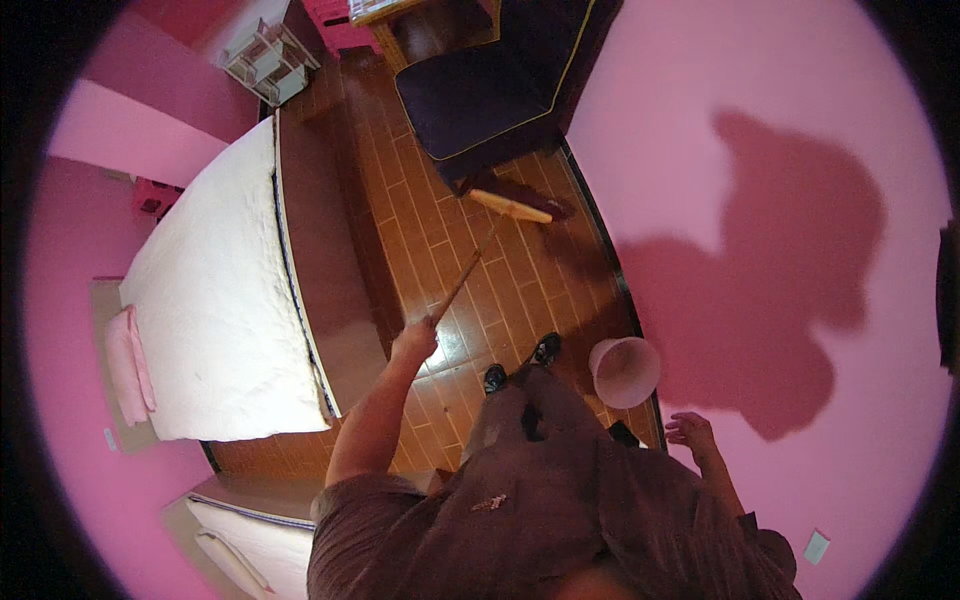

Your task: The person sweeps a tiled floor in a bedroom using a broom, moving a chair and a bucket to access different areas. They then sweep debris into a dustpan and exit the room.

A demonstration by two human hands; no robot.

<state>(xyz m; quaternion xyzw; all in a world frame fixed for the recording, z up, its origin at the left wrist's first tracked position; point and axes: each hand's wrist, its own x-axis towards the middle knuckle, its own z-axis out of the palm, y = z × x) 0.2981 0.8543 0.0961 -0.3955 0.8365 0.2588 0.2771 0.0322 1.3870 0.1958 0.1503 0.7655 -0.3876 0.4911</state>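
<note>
My left hand (415, 343) is closed round the handle of a broom (467, 270), out ahead of me over the floor. Its wide pale wooden head (511, 206) lies on the boards by the dark sofa's front corner, with dark reddish bristles along the far side. My right hand (690, 430) is held out near the pink wall, fingers loosely apart, holding nothing. Just ahead of that hand, a pale pink waste bin (626, 373) stands against the wall's foot.
On the left is a bed with a white mattress (220, 310) and a folded pink cloth (130, 365). A dark sofa (480, 105) with yellow piping stands ahead. A white shelf rack (268, 65) is at the far left. Another mattress (260, 545) lies at the lower left.
</note>
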